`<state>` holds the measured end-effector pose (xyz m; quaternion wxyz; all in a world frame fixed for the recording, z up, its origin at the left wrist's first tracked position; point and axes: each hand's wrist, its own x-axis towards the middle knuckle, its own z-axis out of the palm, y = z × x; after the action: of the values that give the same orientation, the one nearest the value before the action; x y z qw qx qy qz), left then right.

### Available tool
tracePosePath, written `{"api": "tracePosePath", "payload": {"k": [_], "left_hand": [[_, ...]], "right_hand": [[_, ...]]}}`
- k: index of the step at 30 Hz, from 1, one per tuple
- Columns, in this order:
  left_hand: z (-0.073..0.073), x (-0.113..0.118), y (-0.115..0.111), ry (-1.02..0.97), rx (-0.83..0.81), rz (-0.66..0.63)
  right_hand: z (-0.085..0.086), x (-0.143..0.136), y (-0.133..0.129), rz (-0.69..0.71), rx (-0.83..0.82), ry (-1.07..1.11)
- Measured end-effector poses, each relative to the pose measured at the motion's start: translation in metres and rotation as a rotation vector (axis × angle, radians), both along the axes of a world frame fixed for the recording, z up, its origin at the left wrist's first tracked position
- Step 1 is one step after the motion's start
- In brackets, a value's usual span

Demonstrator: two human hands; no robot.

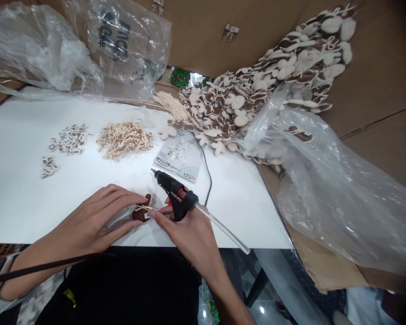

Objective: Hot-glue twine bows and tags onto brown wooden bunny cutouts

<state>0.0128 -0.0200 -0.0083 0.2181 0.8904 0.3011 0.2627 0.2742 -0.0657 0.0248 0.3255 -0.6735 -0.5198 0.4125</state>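
A small brown felt piece (140, 215) with a cream string bow and a tiny white label lies at the table's front edge. My left hand (103, 216) is closed round it, fingertips on its upper side and thumb below. My right hand (192, 232) is wrapped round a black hot glue gun (172, 187), its nozzle pointing up and left. A clear glue stick (223, 228) juts from the gun's back. The thumb and forefinger of that hand also reach the felt piece beside the label (146, 216).
A heap of cream bows (125, 139) and loose printed labels (69, 140) lie on the white table (98, 194). Many brown and cream felt shapes (237, 104) pile up at the back right, near plastic bags (338, 180). A cord (209, 176) runs past a flat packet (179, 155).
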Motion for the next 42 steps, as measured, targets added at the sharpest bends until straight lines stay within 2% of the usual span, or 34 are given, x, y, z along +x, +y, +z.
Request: {"api": "tracePosePath", "payload": {"k": [7, 12, 16, 25, 32, 37, 42], "left_hand": [[0.002, 0.002, 0.000, -0.003, -0.014, 0.018], [0.003, 0.004, 0.000, -0.005, 0.033, 0.030], [0.004, 0.000, -0.003, -0.011, 0.176, 0.026], [0.000, -0.013, -0.001, 0.169, 0.302, -0.119], [0.002, -0.014, 0.004, 0.264, 0.282, -0.114], [0.002, -0.016, 0.004, 0.273, 0.252, -0.090], [0.007, -0.018, 0.008, 0.255, 0.248, -0.130]], "right_hand": [[-0.001, 0.007, 0.002, 0.006, -0.020, -0.040], [-0.001, 0.019, 0.004, -0.005, -0.032, 0.151], [-0.003, 0.024, 0.003, -0.034, -0.030, 0.244], [-0.008, 0.027, 0.001, -0.021, 0.014, 0.243], [-0.011, 0.027, 0.001, -0.028, 0.085, 0.291], [-0.015, 0.027, 0.002, -0.044, 0.102, 0.368], [-0.016, 0.028, 0.002, -0.033, 0.127, 0.387]]}}
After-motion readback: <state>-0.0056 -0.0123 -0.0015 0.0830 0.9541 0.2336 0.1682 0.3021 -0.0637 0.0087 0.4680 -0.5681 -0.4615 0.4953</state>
